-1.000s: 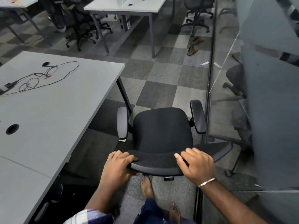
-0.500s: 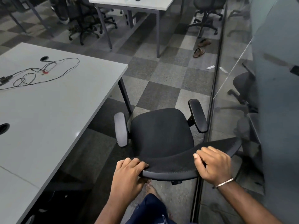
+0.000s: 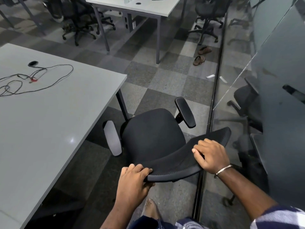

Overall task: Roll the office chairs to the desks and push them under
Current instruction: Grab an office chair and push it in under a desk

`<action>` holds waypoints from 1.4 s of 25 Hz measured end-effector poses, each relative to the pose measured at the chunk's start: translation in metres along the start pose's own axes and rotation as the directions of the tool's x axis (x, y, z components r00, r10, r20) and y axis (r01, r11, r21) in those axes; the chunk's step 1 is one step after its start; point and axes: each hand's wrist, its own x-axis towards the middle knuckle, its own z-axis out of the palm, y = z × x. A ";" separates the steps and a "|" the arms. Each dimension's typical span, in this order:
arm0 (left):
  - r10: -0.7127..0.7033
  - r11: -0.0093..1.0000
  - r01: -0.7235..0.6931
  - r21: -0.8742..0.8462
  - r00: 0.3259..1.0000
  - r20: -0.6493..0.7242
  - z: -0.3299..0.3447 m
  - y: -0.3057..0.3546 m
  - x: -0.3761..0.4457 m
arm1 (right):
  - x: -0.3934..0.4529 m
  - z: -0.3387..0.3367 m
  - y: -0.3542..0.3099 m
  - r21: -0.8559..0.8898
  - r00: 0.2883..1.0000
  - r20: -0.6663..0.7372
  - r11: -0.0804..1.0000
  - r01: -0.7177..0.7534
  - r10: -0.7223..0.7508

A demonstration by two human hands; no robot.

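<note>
A black office chair point(image 3: 153, 136) with two padded armrests stands on the carpet just off the right corner of a large grey desk point(image 3: 54, 116). I look down on its seat from behind. My left hand point(image 3: 134, 182) grips the left end of the curved mesh backrest top point(image 3: 178, 162). My right hand point(image 3: 210, 156), with a metal bangle at the wrist, grips the backrest's right part. The chair's left armrest point(image 3: 113, 138) sits close to the desk edge. Its base and wheels are hidden under the seat.
A glass partition point(image 3: 247, 113) with a floor track runs along the right, close to the chair. Black cables point(image 3: 41, 76) lie on the desk. Another desk point(image 3: 140, 7) and several chairs stand at the back. A pair of sandals point(image 3: 202, 55) lies on the floor. My bare foot point(image 3: 151, 209) is below the chair.
The chair has turned, its backrest's right end swinging toward the glass and its seat toward the desk. Both hands kept their grip on the backrest.
</note>
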 end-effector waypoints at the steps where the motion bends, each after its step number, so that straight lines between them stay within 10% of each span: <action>1: -0.011 1.000 0.011 -0.014 1.000 0.005 -0.001 -0.001 0.004 | 0.009 0.003 0.004 -0.007 1.000 0.019 1.000 0.012 -0.012; 12: -0.234 0.966 0.226 -0.125 0.971 -0.047 -0.003 0.014 0.027 | 0.110 0.024 0.033 0.045 0.961 0.129 0.969 0.241 -0.245; 22: -0.679 0.721 0.646 -0.251 0.730 -0.073 0.003 0.063 0.037 | 0.163 0.054 0.037 0.170 0.842 0.043 0.834 0.525 -0.539; 35: -0.825 0.563 0.794 -0.229 0.522 -0.217 0.009 0.064 0.029 | 0.224 0.070 -0.016 0.319 0.734 -0.070 0.682 0.659 -0.676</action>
